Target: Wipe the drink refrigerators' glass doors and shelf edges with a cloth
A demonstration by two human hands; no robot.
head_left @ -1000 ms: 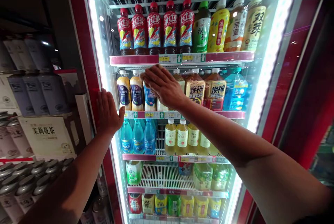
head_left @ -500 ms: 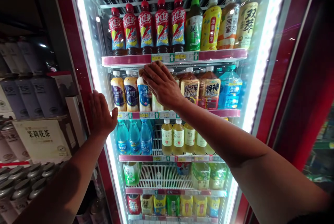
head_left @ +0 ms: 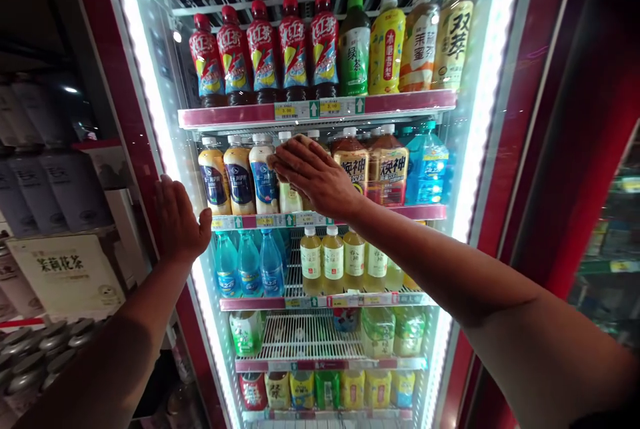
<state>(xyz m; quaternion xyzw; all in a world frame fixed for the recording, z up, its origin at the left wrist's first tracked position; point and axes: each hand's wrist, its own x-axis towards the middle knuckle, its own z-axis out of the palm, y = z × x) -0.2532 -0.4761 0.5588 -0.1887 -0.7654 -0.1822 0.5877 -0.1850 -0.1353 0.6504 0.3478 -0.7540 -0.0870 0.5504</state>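
Two hands: L hand (head_left: pixel 183 222) flat over red frame (head_left: pixel 133 122), thumb spread; R hand (head_left: pixel 320 175) flattish, fingers tog.
R palm: hidden; can't tell if we hold anything.
Blue-label bottle (head_left: pixel 263 182): more bared vs 0.5 s ago; R hand's shifted right, so we judge a sweep's underway.
Cooler (head_left: pixel 220 115): straight ahead.
Frame sides: bound us L & R; most room b/w our forearms.

Upper shelf (head_left: pixel 230 115): five red-capped bottles (head_left: pixel 263 59) from left end. Next shelf down (head_left: pixel 425 213): three blue-labelled bottles (head_left: pixel 239 179), left end; two amber bottles (head_left: pixel 391 170), right of centre; blue bottles (head_left: pixel 429 165), right end.
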